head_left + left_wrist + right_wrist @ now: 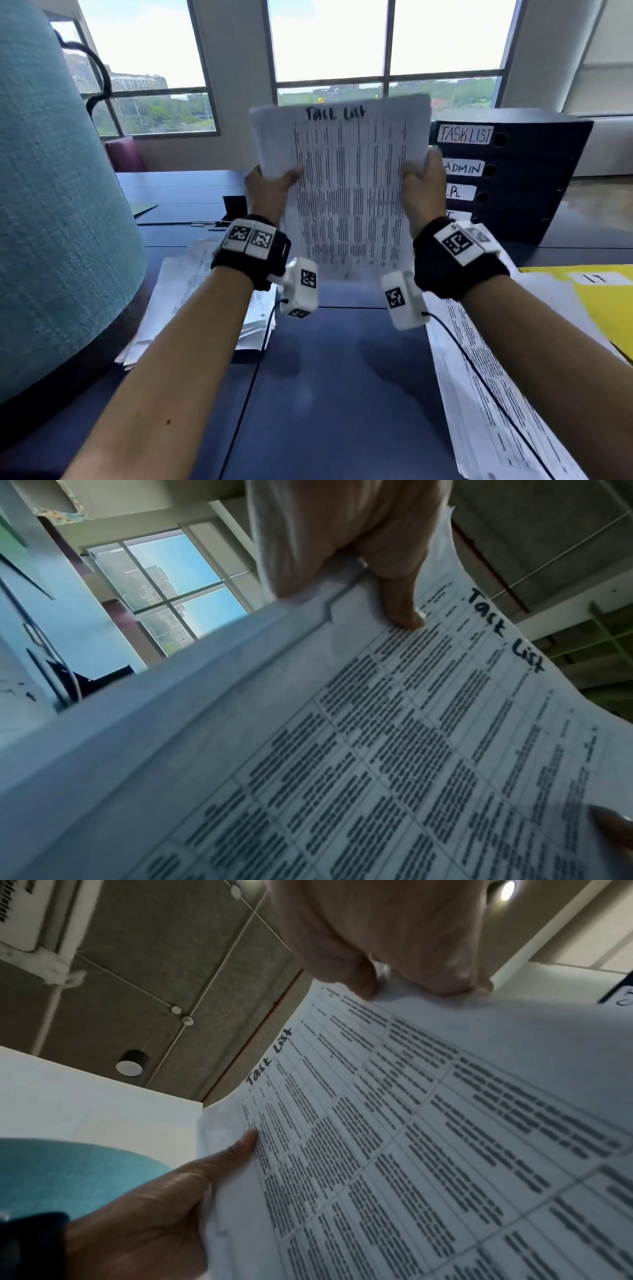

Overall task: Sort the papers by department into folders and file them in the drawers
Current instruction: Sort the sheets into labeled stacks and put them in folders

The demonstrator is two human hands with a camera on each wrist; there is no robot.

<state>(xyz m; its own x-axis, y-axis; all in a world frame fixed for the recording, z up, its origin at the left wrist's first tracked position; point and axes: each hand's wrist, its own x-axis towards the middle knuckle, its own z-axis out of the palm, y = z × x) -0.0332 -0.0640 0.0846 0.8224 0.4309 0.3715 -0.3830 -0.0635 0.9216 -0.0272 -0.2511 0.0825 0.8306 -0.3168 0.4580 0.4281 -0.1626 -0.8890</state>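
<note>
A stack of white sheets headed "Task List" stands upright above the dark desk. My left hand grips its left edge, thumb on the front page. My right hand grips the right edge the same way. The left wrist view shows the stack edge-on with my left hand pinching it and a right fingertip low at the right. In the right wrist view my right hand pinches the top of the sheets, and my left hand holds the other side. A dark drawer unit with labels TASK LIST, ADMIN and others stands behind right.
A yellow folder marked IT lies at the right on spread papers. Another paper pile lies at the left beside a large teal lamp shade. The dark desk runs between them; windows behind.
</note>
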